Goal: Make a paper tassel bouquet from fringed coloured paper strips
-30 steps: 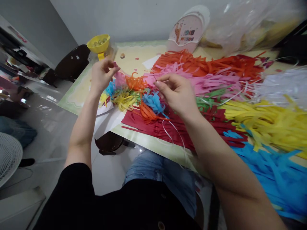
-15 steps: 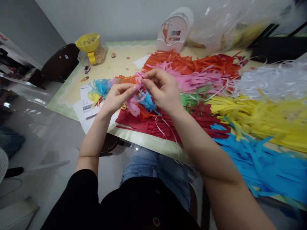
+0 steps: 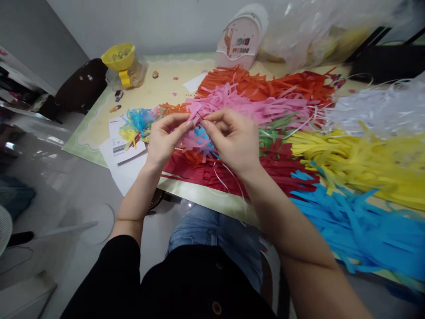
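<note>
My left hand (image 3: 168, 139) is closed, with thumb and forefinger pinching a pink paper tassel (image 3: 190, 141) that hangs below the fingertips. My right hand (image 3: 235, 139) is also closed, its thumb and finger on a thin dark strand (image 3: 200, 116) close to the left fingertips. Whether the strand is wire or twisted paper I cannot tell. Light blue paper strips (image 3: 203, 135) show between the hands. Beneath them lie dark red paper strips (image 3: 272, 170), and beyond them a pile of pink strips (image 3: 265, 108).
Orange-red (image 3: 242, 82), yellow (image 3: 358, 159) and blue strips (image 3: 368, 230) cover the table's right side. A multicoloured tassel bunch (image 3: 137, 122) lies on papers (image 3: 124, 153) at left. At the back stand a yellow-topped container (image 3: 118, 57) and a pink-white holder (image 3: 239, 42).
Both hands have moved slightly; the right hand has come lower and a little to the right. The pink tassel has shifted, partly hidden behind the fingers. Both pinches stay closed.
</note>
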`<state>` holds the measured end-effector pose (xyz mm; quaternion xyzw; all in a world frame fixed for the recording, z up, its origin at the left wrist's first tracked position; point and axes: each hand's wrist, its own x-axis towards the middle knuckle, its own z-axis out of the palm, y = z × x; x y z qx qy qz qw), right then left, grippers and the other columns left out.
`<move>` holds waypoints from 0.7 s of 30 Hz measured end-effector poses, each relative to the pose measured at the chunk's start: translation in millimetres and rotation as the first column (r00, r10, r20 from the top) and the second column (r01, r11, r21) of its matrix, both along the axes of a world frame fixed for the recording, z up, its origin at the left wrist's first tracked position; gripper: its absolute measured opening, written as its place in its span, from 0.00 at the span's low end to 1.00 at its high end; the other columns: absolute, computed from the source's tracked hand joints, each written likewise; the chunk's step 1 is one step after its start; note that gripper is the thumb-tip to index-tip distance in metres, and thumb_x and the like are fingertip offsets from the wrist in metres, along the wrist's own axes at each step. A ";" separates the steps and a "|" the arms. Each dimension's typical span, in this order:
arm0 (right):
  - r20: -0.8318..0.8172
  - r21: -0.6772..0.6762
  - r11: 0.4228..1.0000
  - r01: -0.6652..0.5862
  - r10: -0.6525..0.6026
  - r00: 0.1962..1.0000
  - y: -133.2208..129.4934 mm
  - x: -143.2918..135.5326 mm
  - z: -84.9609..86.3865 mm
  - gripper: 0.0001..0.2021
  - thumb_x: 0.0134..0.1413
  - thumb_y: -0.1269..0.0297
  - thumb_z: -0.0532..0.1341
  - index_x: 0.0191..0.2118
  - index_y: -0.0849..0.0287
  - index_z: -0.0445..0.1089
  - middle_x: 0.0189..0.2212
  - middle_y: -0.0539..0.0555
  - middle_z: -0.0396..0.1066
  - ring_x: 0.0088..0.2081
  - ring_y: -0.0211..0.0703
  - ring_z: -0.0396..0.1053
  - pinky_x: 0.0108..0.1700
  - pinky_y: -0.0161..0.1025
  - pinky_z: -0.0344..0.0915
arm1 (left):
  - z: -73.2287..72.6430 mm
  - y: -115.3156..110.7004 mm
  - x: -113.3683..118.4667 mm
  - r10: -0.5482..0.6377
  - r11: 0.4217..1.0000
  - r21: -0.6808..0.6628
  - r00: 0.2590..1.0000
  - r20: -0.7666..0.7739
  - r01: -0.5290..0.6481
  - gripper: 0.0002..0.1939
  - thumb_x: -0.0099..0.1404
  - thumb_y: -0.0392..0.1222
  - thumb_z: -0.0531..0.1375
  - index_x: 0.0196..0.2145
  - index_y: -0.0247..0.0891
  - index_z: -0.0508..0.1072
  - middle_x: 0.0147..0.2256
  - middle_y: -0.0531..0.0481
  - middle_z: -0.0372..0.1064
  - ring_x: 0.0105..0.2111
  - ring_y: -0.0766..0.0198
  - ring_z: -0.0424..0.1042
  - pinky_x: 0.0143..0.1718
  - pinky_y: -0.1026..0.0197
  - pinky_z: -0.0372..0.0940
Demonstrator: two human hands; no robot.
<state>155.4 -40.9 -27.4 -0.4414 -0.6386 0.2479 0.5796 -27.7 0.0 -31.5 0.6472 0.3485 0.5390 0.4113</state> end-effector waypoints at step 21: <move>-0.439 -0.275 0.821 -0.500 0.356 0.825 18.8 11.0 -15.1 0.29 0.45 0.36 0.77 0.41 0.54 0.72 0.21 0.45 0.71 0.17 0.35 0.64 0.20 0.36 0.62 | -5.2 -23.6 4.2 0.232 0.910 0.413 0.871 -0.434 -0.036 0.12 0.74 0.53 0.65 0.41 0.42 0.83 0.40 0.47 0.84 0.41 0.60 0.81 0.49 0.55 0.72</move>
